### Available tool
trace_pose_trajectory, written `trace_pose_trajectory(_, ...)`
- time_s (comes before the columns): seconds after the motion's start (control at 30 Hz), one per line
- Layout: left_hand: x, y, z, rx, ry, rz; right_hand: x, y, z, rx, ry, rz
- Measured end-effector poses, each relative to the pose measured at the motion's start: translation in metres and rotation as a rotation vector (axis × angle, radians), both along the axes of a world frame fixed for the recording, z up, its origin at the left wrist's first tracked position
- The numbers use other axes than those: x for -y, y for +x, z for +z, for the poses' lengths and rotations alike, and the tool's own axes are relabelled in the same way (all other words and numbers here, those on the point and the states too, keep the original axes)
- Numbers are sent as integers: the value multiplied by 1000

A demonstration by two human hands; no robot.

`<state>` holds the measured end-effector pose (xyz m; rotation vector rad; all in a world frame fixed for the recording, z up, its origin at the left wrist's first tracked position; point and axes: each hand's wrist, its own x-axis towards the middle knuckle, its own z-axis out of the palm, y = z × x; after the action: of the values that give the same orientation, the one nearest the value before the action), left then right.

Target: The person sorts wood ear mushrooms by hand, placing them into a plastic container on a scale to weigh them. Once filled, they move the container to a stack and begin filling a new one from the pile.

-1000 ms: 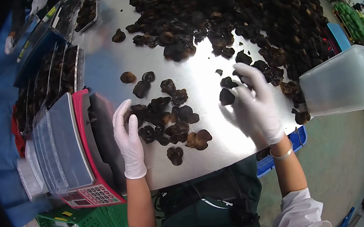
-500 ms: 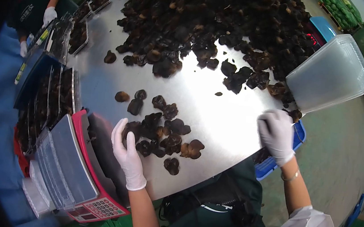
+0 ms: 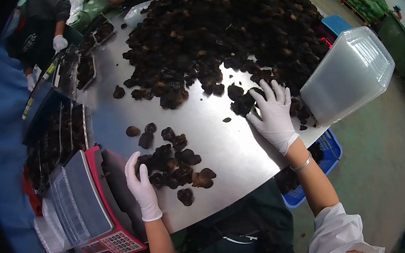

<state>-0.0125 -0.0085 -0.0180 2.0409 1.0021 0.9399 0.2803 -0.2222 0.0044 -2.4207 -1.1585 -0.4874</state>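
A large heap of dark brown fungus pieces (image 3: 223,29) covers the far part of the metal table (image 3: 229,154). White-gloved, my right hand (image 3: 276,116) is spread over dark pieces (image 3: 240,101) at the heap's near edge; whether it grips any is hidden. My left hand (image 3: 143,187), also gloved, has thumb and fingers apart beside a small group of pieces (image 3: 173,165) at the near left. Its fingertips are close to the leftmost pieces, and nothing shows held in it.
Stacked clear trays (image 3: 350,76) stand at the table's right corner, above a blue basket (image 3: 330,151). A pink-red scale (image 3: 114,239) is at lower left, near filled trays (image 3: 56,135). Co-workers' gloved hands (image 3: 59,43) show at upper left.
My right hand has moved from above the basket at the table's right edge up and left to the heap, its fingers now spread. My left hand stays by the small group. Another co-worker's hand has appeared.
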Motion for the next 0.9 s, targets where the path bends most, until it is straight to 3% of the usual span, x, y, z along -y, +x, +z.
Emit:
trace_pose_trajectory(0.1,0,1,-1,41,-34,3,7,-26,18,-175,-119,130)
trace_pose_trajectory(0.23,1,2,1,6,-14,-1,30,-57,11,-320,58,474)
trace_pose_trajectory(0.3,1,3,3,-5,-13,-4,32,-37,-1,-407,256,329)
trace_pose_trajectory(0.37,2,4,3,-16,-8,-10,20,-26,2,-292,333,72)
trace_pose_trajectory(0.5,2,4,4,-6,-7,-11,-8,-1,-4,-152,315,89)
trace_pose_trajectory(0.57,3,4,4,2,-11,-1,-14,15,-17,-72,114,181)
trace_pose_trajectory(0.63,3,3,3,22,-33,0,-15,22,-10,-116,183,164)
trace_pose_trajectory(0.73,3,3,4,4,-7,-5,-6,15,5,-425,500,124)
trace_pose_trajectory(0.77,3,2,4,1,-10,-9,-1,10,8,-427,498,119)
trace_pose_trajectory(0.83,2,4,3,-7,-10,-12,6,-1,16,-1272,890,213)
trace_pose_trajectory(0.9,3,4,5,-13,-17,-13,8,-16,27,-1514,1154,434)
